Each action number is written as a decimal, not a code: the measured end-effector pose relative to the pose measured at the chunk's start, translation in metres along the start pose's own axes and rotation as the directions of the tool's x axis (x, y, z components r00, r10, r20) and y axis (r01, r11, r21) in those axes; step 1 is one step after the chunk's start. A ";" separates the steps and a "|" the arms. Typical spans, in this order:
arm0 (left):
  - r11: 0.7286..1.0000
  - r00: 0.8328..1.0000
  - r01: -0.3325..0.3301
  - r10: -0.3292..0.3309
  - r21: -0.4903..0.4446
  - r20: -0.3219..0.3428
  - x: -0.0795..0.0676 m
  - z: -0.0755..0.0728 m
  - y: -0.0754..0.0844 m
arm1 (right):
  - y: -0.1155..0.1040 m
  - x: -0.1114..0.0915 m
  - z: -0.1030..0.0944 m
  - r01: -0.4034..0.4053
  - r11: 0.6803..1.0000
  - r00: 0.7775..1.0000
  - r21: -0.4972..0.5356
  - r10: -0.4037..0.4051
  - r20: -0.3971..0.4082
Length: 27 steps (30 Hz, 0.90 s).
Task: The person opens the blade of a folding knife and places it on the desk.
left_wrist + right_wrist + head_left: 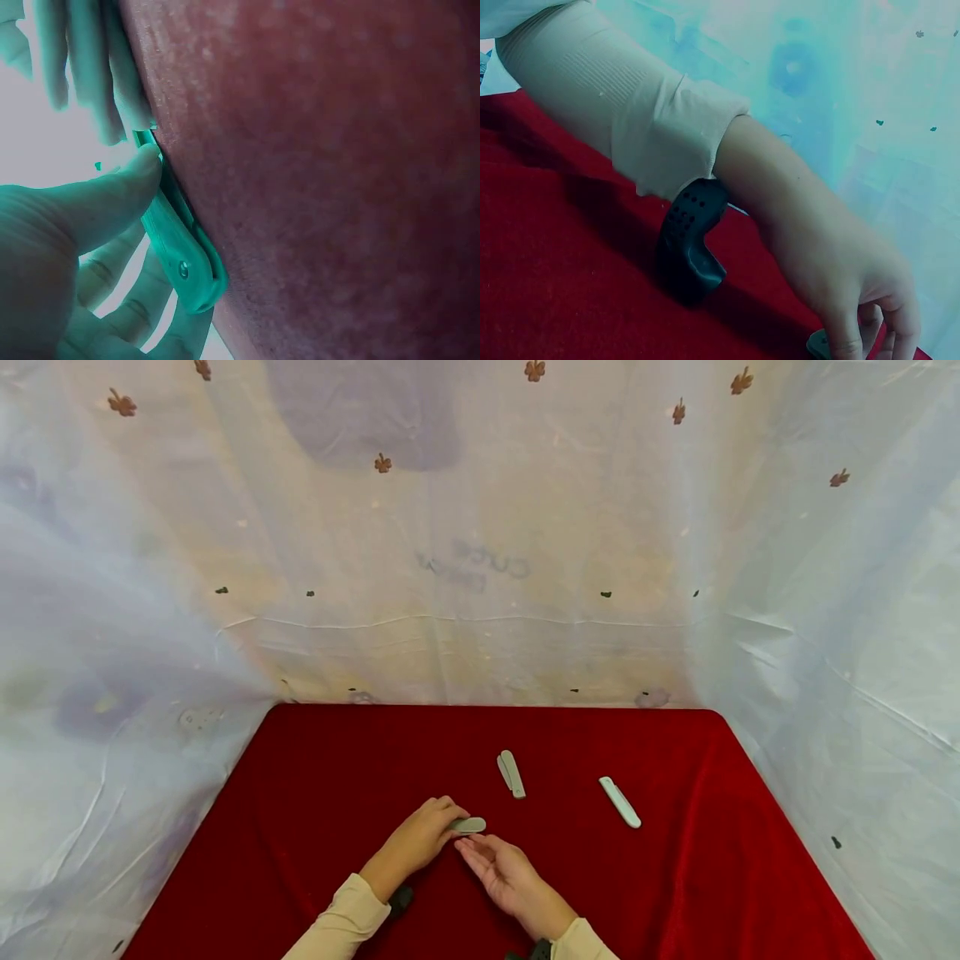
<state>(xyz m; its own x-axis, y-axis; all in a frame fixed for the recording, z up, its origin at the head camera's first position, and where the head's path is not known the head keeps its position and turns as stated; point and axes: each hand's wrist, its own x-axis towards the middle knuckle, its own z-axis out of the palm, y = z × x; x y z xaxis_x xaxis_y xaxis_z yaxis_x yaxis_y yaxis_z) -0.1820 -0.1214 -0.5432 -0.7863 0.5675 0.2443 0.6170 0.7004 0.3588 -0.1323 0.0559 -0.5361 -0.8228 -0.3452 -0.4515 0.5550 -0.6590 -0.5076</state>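
Observation:
My left hand [423,837] pinches a pale, closed folding knife [470,826] between thumb and fingers, just above the red cloth. In the left wrist view, the thumb lies across that knife [180,247], whose riveted end points down. My right hand [504,872] is turned palm up with its fingers extended. Its fingertips are right by the knife's other end; whether they touch it I cannot tell. A second pale folding knife [512,774], slightly unfolded, lies beyond the hands. Farther right lies a third, whitish one [620,802], closed.
Red velvety cloth [360,743] covers the table. Pale printed sheeting [480,652] hangs behind it and along both sides. A black device [690,240] is strapped at the left wrist, below the cream sleeve [667,127].

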 end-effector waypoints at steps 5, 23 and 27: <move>0.999 0.999 0.029 -0.028 -0.036 0.021 0.000 0.000 0.002 | 0.000 0.000 0.000 0.012 1.000 1.000 0.017 -0.012 -0.010; 0.906 0.994 0.088 -0.106 -0.414 -0.022 0.000 -0.012 0.025 | -0.014 -0.017 0.006 0.226 0.939 0.974 -0.258 -0.221 0.050; 0.831 0.988 0.127 -0.154 -0.542 -0.005 0.001 -0.018 0.037 | -0.022 -0.021 0.008 0.266 0.902 0.963 -0.341 -0.261 0.062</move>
<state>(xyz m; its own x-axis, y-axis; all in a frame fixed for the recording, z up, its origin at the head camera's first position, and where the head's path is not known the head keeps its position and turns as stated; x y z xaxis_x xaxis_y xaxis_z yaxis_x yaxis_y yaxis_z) -0.1604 -0.1026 -0.5129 -0.8720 0.4509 0.1903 0.3953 0.4197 0.8171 -0.1285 0.0721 -0.5095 -0.9451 -0.2020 -0.2570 0.3231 -0.4586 -0.8278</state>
